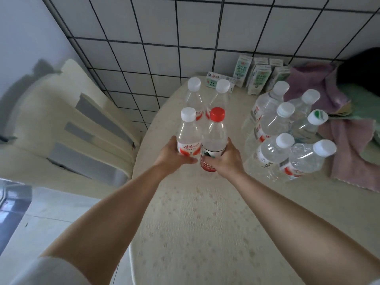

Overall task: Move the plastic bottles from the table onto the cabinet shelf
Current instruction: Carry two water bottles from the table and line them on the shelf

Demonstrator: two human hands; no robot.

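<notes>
Green-and-white cartons (259,77) by the tiled wall (185,27); purple cloth (349,145) beside them

Two bottles gripped over the table, one per hand.

White-capped bottle (188,138) is held by left hand (171,156), red-capped bottle (214,140) by right hand (226,159), btls touching. Two more bottles (207,95) are seen behind; a cluster of six (287,128) stands to the right on table (195,223), milk cartons (257,77) by tiled wall.

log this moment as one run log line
stage: pickup | left hand: grips white-capped bottle | right hand: grips red-capped bottle | location: table | shelf: unseen
</notes>
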